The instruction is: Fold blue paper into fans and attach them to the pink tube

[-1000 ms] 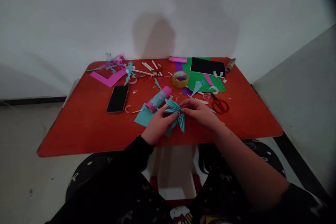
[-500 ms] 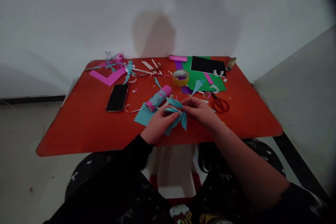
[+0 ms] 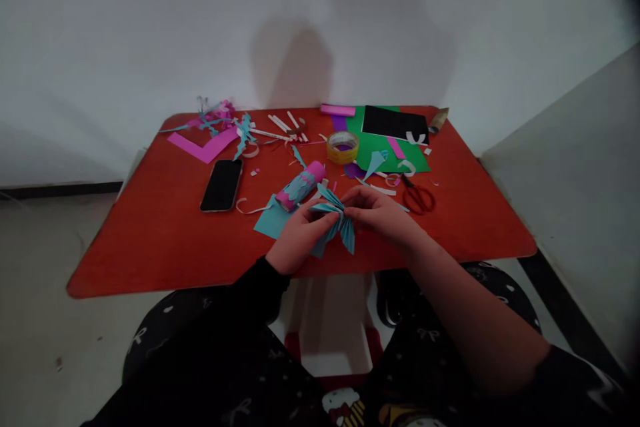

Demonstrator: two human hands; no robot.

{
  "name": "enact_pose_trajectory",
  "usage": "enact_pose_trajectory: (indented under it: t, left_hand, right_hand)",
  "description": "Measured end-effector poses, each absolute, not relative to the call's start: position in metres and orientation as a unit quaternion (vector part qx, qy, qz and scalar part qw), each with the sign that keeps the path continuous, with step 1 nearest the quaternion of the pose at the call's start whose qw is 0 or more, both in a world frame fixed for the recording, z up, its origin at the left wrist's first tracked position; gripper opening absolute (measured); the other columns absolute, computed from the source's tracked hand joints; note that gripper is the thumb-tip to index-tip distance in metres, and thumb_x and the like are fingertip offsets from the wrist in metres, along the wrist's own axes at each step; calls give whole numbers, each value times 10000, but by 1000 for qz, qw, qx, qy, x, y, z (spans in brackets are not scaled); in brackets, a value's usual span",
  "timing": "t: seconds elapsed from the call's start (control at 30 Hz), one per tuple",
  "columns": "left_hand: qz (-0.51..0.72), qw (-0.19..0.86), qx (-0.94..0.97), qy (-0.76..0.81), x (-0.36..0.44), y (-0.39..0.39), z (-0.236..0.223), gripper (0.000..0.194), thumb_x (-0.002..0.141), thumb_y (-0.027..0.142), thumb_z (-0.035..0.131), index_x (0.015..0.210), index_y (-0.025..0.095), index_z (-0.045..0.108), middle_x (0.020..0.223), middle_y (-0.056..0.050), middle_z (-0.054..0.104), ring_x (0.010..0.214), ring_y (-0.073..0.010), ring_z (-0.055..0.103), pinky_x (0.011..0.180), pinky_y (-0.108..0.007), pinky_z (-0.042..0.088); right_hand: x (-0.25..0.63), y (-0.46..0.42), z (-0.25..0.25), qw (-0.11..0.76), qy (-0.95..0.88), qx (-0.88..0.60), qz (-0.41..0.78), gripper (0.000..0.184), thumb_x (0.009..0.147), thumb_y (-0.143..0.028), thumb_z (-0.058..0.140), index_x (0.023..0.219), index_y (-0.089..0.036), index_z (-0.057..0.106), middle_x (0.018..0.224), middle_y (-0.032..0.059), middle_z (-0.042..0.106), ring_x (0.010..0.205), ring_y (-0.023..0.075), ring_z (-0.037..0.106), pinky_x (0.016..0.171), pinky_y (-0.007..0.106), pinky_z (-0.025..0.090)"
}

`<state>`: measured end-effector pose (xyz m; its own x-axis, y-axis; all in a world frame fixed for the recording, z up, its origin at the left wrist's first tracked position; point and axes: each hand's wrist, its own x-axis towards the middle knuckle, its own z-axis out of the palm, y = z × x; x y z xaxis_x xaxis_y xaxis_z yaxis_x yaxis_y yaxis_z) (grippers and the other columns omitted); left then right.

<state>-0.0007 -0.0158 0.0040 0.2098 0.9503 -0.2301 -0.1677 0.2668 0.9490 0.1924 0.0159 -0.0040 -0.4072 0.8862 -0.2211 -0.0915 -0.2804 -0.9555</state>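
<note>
At six o'clock on the bench [image 3: 165,243], my left hand [image 3: 299,235] grips the blue pleated paper [image 3: 345,227] and my right hand pinches its middle [image 3: 377,212], where the upper fan [image 3: 330,196], just now apart, meets the lower folds [image 3: 349,240], seemingly gathering the shape together.

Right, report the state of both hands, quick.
Left hand: closed, holding the pleated light-blue paper.
Right hand: closed, pinching the same pleated light-blue paper near its middle.
</note>
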Motion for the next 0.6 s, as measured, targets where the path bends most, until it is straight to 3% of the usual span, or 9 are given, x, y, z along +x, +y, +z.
enact_pose_trajectory:
  t: [0.37, 0.5, 0.6]
  left_hand:
    - [431, 653, 436, 445, -1, -14, 1, 310, 778, 402, 810, 975, 167, 758, 979, -64, 729, 852, -175, 627, 825, -319, 482]
    - [429, 663, 417, 450, -1, -14, -4, 307, 778, 398, 818, 955, 160, 740, 883, -36, 706, 771, -143, 594, 747, -284, 461]
    - [426, 673, 398, 455, -2, -14, -8, 304, 774, 394, 824, 940, 161, 719, 813, -5, 674, 708, -115, 563, 691, -256, 428]
  right_hand:
    - [193, 19, -9, 383, -471, -430, 668, 326, 730, -406, 849, 918, -228, 652, 713, -49, 650, 511, 87, 522, 457, 214, 393]
    - [198, 22, -10, 393, -479, -455, 640, 327, 746, -432, 818, 949, -235, 654, 746, -41, 649, 532, 99, 534, 485, 236, 433]
    - [208, 29, -13, 378, -532, -494, 575, 276, 792, -422, 757, 971, -236, 660, 832, 2, 691, 644, 155, 622, 564, 288, 502]
